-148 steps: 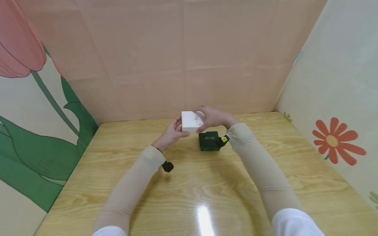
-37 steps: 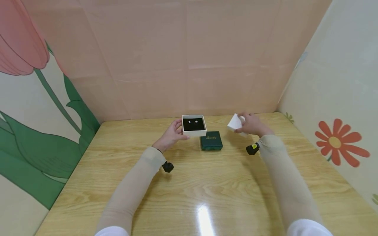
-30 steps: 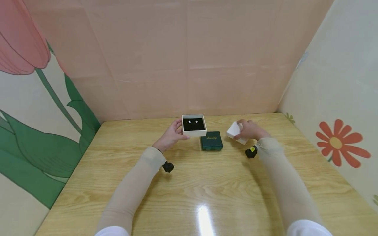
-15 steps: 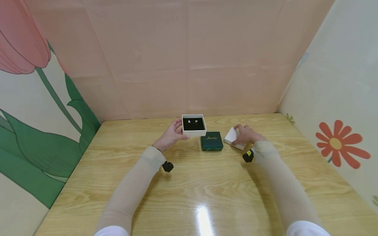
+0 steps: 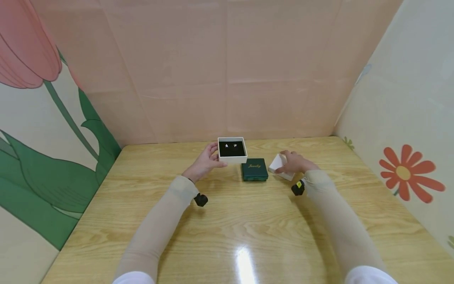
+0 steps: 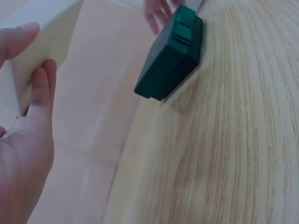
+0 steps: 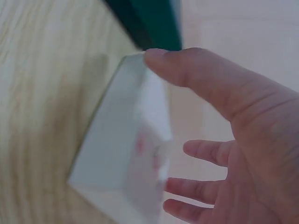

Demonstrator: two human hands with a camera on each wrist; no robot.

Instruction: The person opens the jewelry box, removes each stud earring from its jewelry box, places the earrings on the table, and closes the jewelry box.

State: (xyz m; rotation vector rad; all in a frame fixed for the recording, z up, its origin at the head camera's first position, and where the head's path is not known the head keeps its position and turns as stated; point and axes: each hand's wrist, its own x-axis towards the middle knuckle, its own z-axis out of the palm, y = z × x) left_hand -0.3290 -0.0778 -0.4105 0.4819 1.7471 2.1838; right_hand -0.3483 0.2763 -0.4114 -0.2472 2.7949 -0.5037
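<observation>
In the head view my left hand [image 5: 203, 162] grips a small white box [image 5: 232, 159] at its left side, above the table. Two small star-shaped earrings [image 5: 235, 146] sit on the black insert [image 5: 232, 152] inside this lidless box. The left wrist view shows thumb and fingers on the box wall [image 6: 42, 46]. On the right, the white box lid [image 5: 278, 162] lies on the table, its printed face up. Over it is my right hand [image 5: 297, 162], thumb and fingers spread, in the right wrist view mostly straight around the lid [image 7: 112, 130]; any light contact cannot be told.
A dark green jewelry box [image 5: 254, 169] with gold lettering stands shut on the wooden table [image 5: 227, 221], between the held box and the lid. Behind the table rises a pink backdrop [image 5: 177, 79]. Flower-patterned panels [image 5: 400, 98] border both sides.
The white lid came off the box, went right and down onto the table, uncovering the earrings. Lately my right thumb and fingers have loosened from the lid. The left hand stays nearly still.
</observation>
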